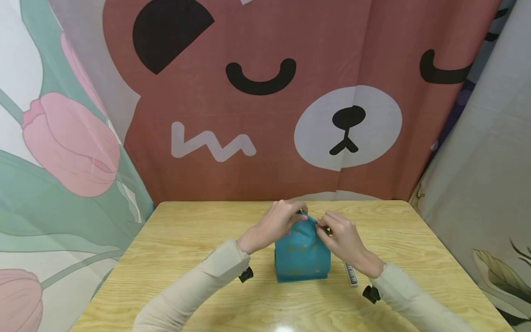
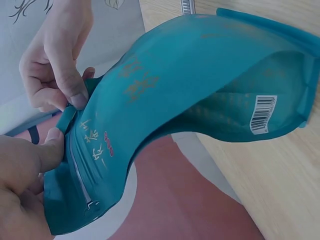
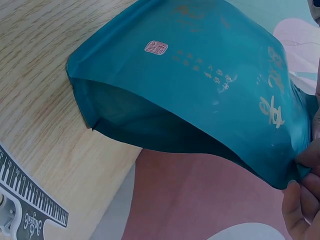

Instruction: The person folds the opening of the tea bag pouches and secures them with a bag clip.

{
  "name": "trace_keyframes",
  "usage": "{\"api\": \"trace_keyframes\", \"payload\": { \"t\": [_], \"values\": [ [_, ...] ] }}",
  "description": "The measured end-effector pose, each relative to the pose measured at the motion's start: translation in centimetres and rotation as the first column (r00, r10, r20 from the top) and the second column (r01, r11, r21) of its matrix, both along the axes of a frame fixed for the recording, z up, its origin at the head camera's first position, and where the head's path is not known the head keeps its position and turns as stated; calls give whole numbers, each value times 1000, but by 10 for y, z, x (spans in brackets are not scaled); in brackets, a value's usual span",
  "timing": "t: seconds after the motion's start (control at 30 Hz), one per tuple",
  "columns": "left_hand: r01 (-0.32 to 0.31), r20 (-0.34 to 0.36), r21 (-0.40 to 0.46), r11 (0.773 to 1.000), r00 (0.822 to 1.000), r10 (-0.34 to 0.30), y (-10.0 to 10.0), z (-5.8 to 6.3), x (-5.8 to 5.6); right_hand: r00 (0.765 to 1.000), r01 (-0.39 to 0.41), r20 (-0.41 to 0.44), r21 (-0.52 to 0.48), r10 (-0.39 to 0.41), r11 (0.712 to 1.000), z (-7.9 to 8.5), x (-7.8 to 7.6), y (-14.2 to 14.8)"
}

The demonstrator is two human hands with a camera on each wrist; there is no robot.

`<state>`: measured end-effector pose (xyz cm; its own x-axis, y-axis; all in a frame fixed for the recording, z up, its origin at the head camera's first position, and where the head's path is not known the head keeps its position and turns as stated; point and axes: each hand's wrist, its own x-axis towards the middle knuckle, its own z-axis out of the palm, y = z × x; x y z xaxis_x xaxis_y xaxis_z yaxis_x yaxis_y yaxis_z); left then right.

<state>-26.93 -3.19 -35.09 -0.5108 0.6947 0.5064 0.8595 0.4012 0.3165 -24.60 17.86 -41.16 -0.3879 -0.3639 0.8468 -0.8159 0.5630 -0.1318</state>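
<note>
Left hand and right hand pinch teal bag top, well inside desk far edge. Top work seems underway; sealed or not, can't tell.

The left hand and right hand are bare; the creased cream left sleeve and matching right sleeve each show a small black camera beneath.

bag on table | strip right of bag | curtain behind table
</note>
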Motion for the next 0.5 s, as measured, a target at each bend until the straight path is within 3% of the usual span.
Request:
{"api": "trace_keyframes", "payload": {
  "t": [0.2,0.5],
  "values": [
    [-21,-11,-18,1000,1000,20,1,-1,-1,1000,13,-19,10,-12,1000,0,1,1],
    [-78,-123,-42,996,990,72,3,-1,0,997,22,-68,34,-20,999,-5,0,1]
  ]
}}
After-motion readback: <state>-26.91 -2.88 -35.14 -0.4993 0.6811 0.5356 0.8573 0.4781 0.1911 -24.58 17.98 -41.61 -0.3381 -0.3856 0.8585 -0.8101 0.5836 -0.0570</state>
